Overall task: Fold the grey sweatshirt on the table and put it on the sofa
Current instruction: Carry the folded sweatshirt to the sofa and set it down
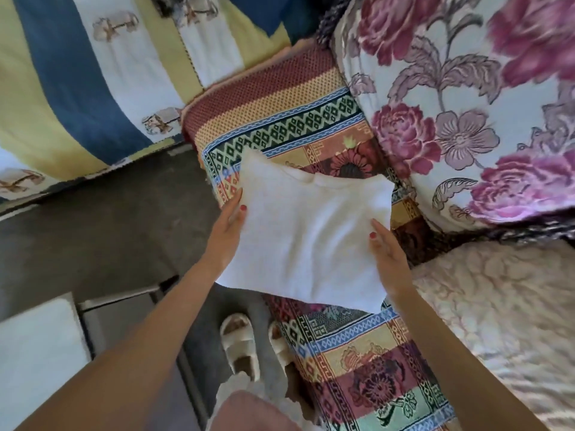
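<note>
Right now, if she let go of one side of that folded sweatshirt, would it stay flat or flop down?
It would probably flop. The folded sweatshirt is soft cloth, and its near corner already droops where neither the left hand nor the right hand supports it. It also looks light, since she carries it on mostly straight fingers. Landing on the sofa likely wouldn't hurt it.

Fingers of left hand [231,219] hidden under sweatshirt [306,241] at its 9 o'clock edge; only thumb shows. Right hand [385,250] likewise, fingers hidden beneath 3 o'clock edge. Sofa cover [357,362] hidden where sweatshirt covers it; contact between them cannot be told. Flowered cushion [466,98] cut off at 1 o'clock and 3 o'clock edges. Slippers [241,349] at 6 o'clock: right one partly hidden behind sofa. Striped blanket [81,79] at 10 o'clock blurred, cut off.
</note>
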